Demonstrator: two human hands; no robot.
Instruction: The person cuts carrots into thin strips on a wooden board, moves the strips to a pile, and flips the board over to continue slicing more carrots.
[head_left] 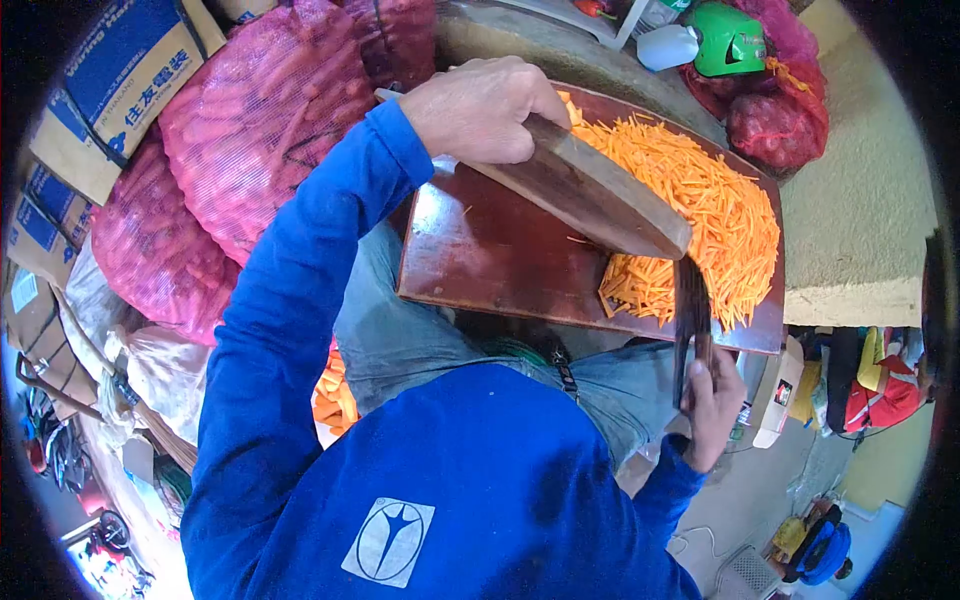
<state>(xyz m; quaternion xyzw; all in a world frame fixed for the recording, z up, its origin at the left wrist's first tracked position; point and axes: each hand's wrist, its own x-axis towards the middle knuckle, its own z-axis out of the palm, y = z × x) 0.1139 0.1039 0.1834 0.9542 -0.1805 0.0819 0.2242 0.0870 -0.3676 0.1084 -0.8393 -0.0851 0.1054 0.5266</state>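
My left hand (485, 108) is wrapped around the upper end of a thick wooden cutting board (610, 195), which is tilted on its edge above the table. My right hand (712, 405) grips a knife (691, 300) with a dark, wide blade, pointing away from me. The blade reaches the lower corner of the board and the edge of a heap of orange shredded carrot (735, 235). The shreds spread over the right side of a reddish-brown table (490, 240). A few loose shreds lie near the board's underside.
Red mesh sacks of carrots (265, 125) stand at the left beside cardboard boxes (130, 80). Large orange pieces (334, 395) show beside my left leg. A green plastic container (727, 40) and a red mesh bag (780, 125) sit behind the table. A concrete ledge (850, 210) runs along the right.
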